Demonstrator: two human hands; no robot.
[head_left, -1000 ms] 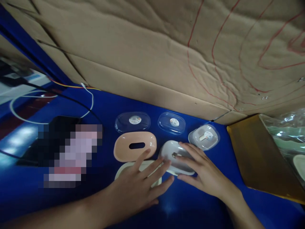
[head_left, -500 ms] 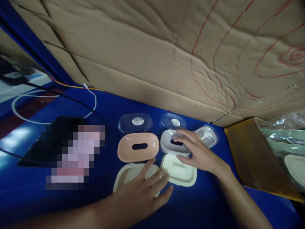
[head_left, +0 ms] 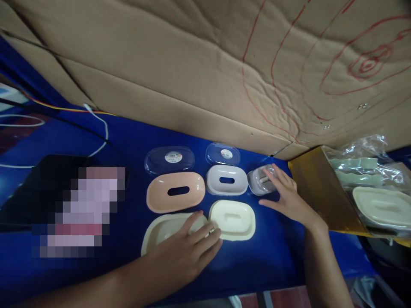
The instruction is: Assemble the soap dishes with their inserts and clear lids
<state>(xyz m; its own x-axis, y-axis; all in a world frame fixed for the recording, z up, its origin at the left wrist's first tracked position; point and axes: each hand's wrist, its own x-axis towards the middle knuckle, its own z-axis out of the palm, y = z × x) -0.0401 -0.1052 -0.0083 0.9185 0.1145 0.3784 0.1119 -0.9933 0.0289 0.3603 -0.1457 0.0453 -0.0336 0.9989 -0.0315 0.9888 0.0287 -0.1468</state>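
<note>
My left hand (head_left: 189,248) lies low over a cream oval dish (head_left: 160,229), fingers stretched out toward a smaller cream dish (head_left: 233,218) with a raised middle; part of the larger one is hidden beneath it. At the right, my right hand (head_left: 289,196) is at a small oval soap dish with a clear cover (head_left: 258,182). Its fingers reach over the far side and the thumb is spread away at the near side. Between the hands lie a grey slotted dish (head_left: 227,179) and a peach slotted dish (head_left: 176,192).
Two clear oval lids with round stickers, a larger lid (head_left: 169,160) and a smaller lid (head_left: 222,154), lie behind the dishes. An open carton (head_left: 316,188) with plastic-wrapped dishes stands right. Cardboard (head_left: 180,77) walls the back; a dark object (head_left: 41,188) and cables are left.
My right hand has moved right, from the grey slotted dish to the clear-covered one. The grey dish now shows whole. My left hand stays over the cream dish; the view has shifted rightward.
</note>
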